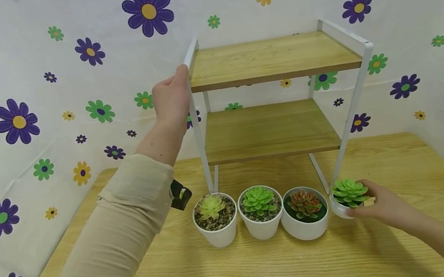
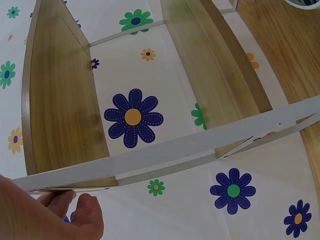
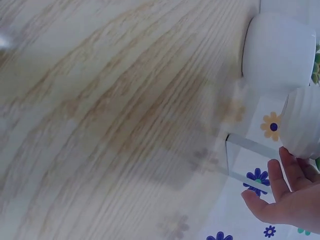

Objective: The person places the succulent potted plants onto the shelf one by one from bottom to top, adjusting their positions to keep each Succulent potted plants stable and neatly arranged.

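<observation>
My left hand (image 1: 172,96) grips the upper left corner of a two-tier shelf rack (image 1: 274,57) with wooden boards and a white metal frame. In the left wrist view, its fingers (image 2: 56,201) reach behind the white side bar. At the rack's front right leg, my right hand (image 1: 382,206) holds a bright green potted succulent (image 1: 349,192) by its small pot. The right wrist view shows that white ridged pot (image 3: 301,125) against the fingertips. Beside it on the left stands a reddish succulent (image 1: 305,204) in a round white pot (image 1: 308,230).
Further left, a green succulent (image 1: 258,200) and a yellow-green succulent (image 1: 210,206) stand in white pots along the rack's front. A small black object (image 1: 180,195) shows beside the left sleeve. Behind the wooden table (image 1: 228,276) hangs a white flowered cloth (image 1: 101,11).
</observation>
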Tool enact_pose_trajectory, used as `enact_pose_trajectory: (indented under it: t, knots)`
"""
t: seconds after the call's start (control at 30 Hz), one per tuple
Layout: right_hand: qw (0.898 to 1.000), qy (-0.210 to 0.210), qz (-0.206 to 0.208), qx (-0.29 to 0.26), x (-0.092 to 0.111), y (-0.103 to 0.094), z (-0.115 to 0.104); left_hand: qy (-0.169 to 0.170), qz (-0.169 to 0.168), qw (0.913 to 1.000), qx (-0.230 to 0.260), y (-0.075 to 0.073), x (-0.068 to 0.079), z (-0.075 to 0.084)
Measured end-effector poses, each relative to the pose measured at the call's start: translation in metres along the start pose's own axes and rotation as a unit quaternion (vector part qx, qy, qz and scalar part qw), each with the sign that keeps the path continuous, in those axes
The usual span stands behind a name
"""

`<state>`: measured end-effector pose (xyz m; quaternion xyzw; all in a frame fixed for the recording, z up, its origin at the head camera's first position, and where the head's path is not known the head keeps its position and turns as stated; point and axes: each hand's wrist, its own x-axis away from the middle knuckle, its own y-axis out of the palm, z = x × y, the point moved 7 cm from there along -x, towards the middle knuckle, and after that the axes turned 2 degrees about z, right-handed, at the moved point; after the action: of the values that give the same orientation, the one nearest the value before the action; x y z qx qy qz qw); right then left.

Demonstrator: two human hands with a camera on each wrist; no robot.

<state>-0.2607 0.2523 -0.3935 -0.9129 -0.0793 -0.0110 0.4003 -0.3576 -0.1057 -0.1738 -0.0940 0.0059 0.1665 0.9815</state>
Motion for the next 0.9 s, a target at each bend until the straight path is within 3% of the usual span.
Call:
enact_pose_trajectory:
  t: [0.33,0.57,0.9]
  knots:
    - [1.000,-0.003,-0.004,-0.005,0.002,-0.001,-0.008,0.005,0.002,1.0000,0.006,0.001,-0.002,0.000]
    - [1.000,-0.020,0.016,0.010,0.002,-0.007,-0.015,0.006,0.004,1.0000,0.006,0.001,-0.002,0.000]
    - [1.000,-0.011,0.009,0.023,0.003,-0.014,-0.022,0.008,0.004,1.0000,0.002,0.002,-0.001,-0.001]
